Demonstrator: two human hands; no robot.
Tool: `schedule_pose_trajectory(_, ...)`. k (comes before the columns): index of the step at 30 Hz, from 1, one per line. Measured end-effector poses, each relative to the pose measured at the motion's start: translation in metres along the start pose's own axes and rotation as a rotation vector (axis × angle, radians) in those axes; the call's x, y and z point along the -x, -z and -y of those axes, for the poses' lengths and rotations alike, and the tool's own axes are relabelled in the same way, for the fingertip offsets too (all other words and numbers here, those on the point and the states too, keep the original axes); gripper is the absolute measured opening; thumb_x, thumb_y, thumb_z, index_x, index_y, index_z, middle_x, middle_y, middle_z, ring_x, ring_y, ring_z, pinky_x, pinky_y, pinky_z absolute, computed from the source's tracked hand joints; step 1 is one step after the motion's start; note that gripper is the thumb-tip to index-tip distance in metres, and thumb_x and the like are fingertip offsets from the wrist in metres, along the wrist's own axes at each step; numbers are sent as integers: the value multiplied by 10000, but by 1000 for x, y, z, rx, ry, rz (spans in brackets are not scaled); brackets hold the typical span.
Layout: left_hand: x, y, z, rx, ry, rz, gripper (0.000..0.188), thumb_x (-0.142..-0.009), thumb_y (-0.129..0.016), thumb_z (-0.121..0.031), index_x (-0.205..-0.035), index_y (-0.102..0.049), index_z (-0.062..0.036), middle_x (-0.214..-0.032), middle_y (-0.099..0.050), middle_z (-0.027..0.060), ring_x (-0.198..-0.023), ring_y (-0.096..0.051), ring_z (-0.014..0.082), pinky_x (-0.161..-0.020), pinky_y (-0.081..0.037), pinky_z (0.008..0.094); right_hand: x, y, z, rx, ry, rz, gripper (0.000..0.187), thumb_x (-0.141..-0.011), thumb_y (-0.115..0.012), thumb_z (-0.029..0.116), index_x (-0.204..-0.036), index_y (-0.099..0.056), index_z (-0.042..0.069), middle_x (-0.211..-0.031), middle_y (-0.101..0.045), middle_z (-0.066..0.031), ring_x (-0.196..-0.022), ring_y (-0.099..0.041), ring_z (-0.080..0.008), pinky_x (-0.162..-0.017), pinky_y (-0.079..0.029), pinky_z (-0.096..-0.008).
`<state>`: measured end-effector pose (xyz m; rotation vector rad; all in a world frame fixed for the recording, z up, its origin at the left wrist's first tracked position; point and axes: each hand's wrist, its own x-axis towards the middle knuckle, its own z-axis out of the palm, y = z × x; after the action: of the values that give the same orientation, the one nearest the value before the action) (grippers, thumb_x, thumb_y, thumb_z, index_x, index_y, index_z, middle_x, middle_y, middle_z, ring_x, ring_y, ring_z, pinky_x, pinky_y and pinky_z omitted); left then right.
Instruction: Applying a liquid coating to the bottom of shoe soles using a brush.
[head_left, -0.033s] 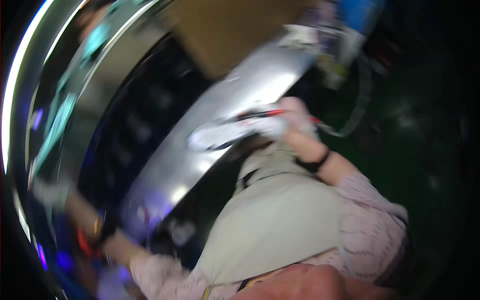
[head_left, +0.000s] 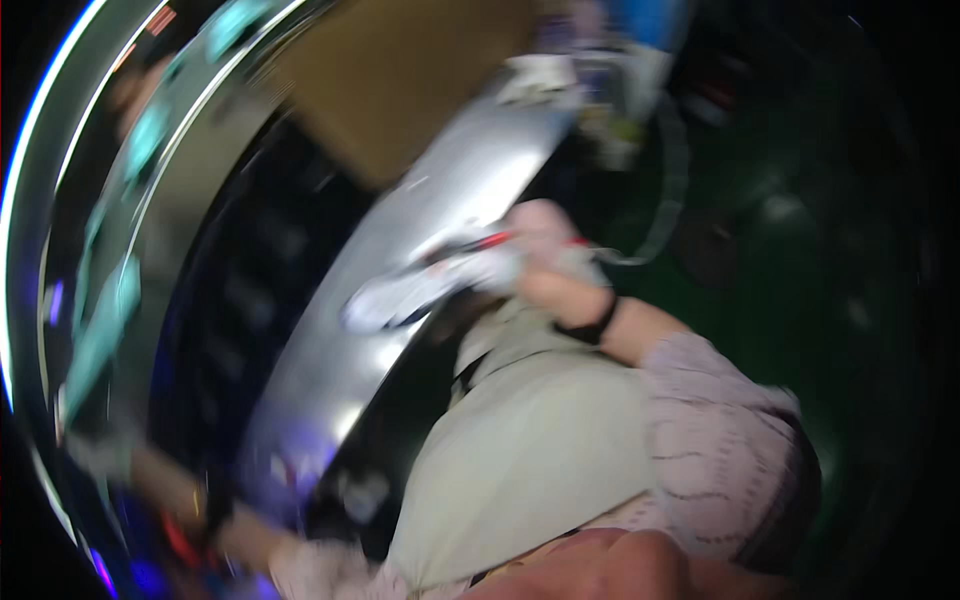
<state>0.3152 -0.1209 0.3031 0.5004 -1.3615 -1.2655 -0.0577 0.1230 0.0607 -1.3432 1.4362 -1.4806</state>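
Grasping red tool (head_left: 487,241) and, seemingly, white piece (head_left: 395,300) in fingers of right hand (head_left: 540,245), above worktop (head_left: 500,160); cannot tell grip of left hand (head_left: 105,455), blurred. Best keep white piece steady.

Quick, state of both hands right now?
Left hand: blurred near the picture's left rim; open or closed cannot be told.
Right hand: at a white piece and red-and-black tool, probably holding; blur hides its grip.
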Motion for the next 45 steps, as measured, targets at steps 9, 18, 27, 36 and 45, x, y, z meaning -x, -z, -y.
schedule_pose_trajectory(9,89,-91,142,654,660,543,412,-939,-433,-379,-622,-488,-122,-577,-345,-13,-511,-273,112,-507,-290,263,6,-14,-2,-490,-63,-69,206,-755,-673,-35,-945,-651,42,-981,-644,-41,-881,-609,-105,-775,-484,-237)
schedule_pose_trajectory(18,217,-138,197,841,826,541,906,-809,-321,-731,-1447,-292,-88,-1518,-186,196,-1396,-143,411,-1089,-85,641,-4,-8,-4,-559,63,-75,201,-790,-640,-24,-986,-612,10,-922,-660,-77,-844,-642,-145,-712,-534,-283)
schedule_pose_trajectory(27,225,-174,226,1054,694,-73,659,-881,-373,-626,-1252,-502,-96,-1255,-529,139,-1116,-529,333,-983,-422,497,-2,-23,10,-651,-88,93,333,-850,-605,-8,-1166,-502,10,-962,-614,-100,-734,-624,-145,-638,-522,-254)
schedule_pose_trajectory(36,233,-197,234,679,544,-184,581,-917,-373,-589,-1264,-480,-135,-1238,-528,59,-1136,-512,224,-993,-409,386,-10,-57,16,-368,112,-26,324,-837,-648,17,-1145,-550,10,-1049,-618,-60,-921,-596,-100,-829,-486,-238)
schedule_pose_trajectory(45,227,-179,232,730,617,-302,634,-948,-245,-588,-1357,-423,-138,-1237,-521,67,-1094,-523,224,-996,-394,350,-2,-58,28,-380,-18,156,310,-828,-626,1,-1127,-549,27,-1028,-617,-44,-904,-590,-86,-807,-480,-232)
